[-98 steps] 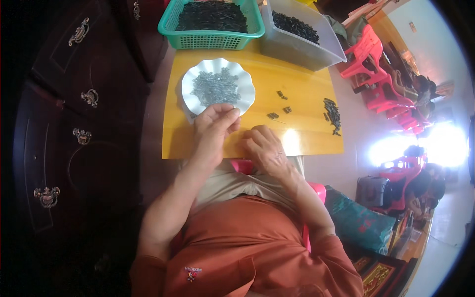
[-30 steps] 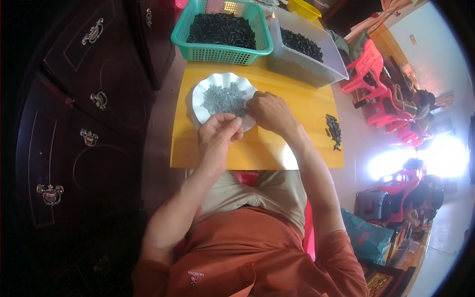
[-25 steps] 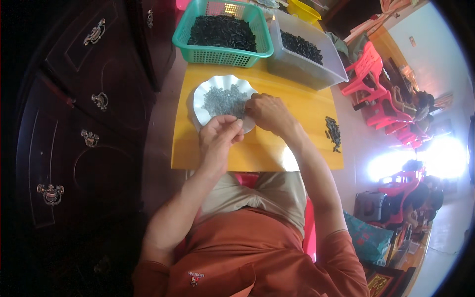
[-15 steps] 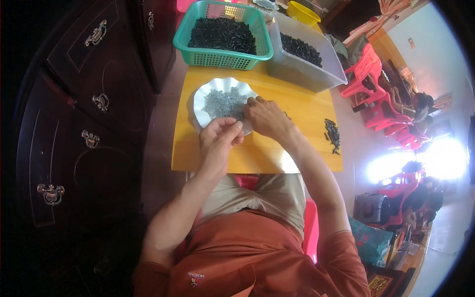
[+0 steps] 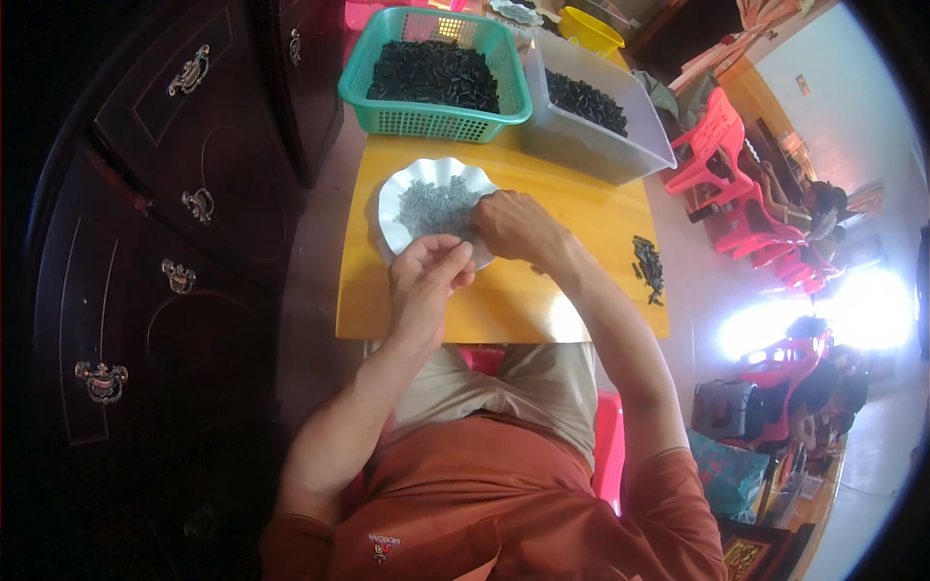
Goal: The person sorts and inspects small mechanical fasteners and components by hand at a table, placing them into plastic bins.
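Observation:
A white scalloped dish (image 5: 389, 198) on the yellow table holds many small clear pieces (image 5: 433, 205). At the dish's near rim is my left hand (image 5: 431, 266), thumb and forefinger pinched together; whatever lies between them is too small or hidden to make out. My right hand (image 5: 513, 228) reaches over the dish's right side, fingers curled down at the clear pieces. Its fingertips are hidden behind the back of the hand. The two hands are close together but apart. To the right, a small pile of black tube-like parts (image 5: 647, 266) lies on the tabletop.
Beyond the dish stand a green basket (image 5: 436, 126) and a translucent bin (image 5: 620, 160), both with many black parts. A yellow bowl (image 5: 593, 31) sits farther back. Dark cabinets (image 5: 213, 145) line the left. Pink chairs (image 5: 712, 136) and other people are at right.
My right hand has shifted slightly left and its fingers have curled farther down into the dish. My left hand keeps its pinch almost in place.

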Motion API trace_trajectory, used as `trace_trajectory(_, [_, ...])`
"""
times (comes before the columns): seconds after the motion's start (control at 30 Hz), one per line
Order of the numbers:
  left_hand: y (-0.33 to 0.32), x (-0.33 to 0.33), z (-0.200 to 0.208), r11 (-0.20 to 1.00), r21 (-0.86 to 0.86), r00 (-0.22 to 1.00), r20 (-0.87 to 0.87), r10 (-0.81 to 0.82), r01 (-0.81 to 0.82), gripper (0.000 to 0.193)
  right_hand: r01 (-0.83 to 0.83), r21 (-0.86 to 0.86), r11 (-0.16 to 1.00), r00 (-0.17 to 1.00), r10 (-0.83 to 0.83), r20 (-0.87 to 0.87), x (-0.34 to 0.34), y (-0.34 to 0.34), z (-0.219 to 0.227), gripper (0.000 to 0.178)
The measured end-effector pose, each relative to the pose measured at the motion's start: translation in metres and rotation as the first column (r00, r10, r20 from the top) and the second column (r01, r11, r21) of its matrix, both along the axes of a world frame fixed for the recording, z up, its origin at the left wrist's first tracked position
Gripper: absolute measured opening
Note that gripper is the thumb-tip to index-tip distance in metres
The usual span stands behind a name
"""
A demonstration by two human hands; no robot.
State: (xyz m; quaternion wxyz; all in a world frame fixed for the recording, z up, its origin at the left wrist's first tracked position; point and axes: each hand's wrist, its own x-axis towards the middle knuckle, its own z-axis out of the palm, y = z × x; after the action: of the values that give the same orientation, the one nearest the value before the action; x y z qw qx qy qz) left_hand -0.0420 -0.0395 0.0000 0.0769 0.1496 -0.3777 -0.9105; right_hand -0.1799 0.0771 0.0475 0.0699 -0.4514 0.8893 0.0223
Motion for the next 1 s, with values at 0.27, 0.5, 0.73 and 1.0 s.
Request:
trace_trajectory(0.27, [-0.001, 0.0, 0.0, 1.0, 0.007, 1.0, -0.017, -0.001, 0.001, 0.015, -0.027, -0.078, 0.997, 1.0, 0.027, 0.001, -0.005, -0.002, -0.009, 0.013])
trace_trajectory(0.5, [-0.001, 0.0, 0.0, 1.0, 0.004, 1.0, -0.006, 0.001, -0.001, 0.014, 0.041, -0.092, 0.995, 0.999, -0.038, 0.035, -0.001, -0.001, -0.008, 0.013])
trace_trajectory(0.73, [-0.003, 0.0, 0.0, 1.0, -0.004, 1.0, -0.02, -0.003, 0.003, 0.014, 0.141, -0.219, 0.966, 0.986, -0.117, 0.119, 0.003, 0.008, 0.004, 0.02])
trace_trajectory(1.0, [-0.002, -0.001, 0.0, 1.0, -0.012, 1.0, -0.029, -0.003, 0.003, 0.015, 0.026, -0.534, 0.845, 0.989, 0.058, 0.139, 0.006, 0.025, -0.001, 0.021])
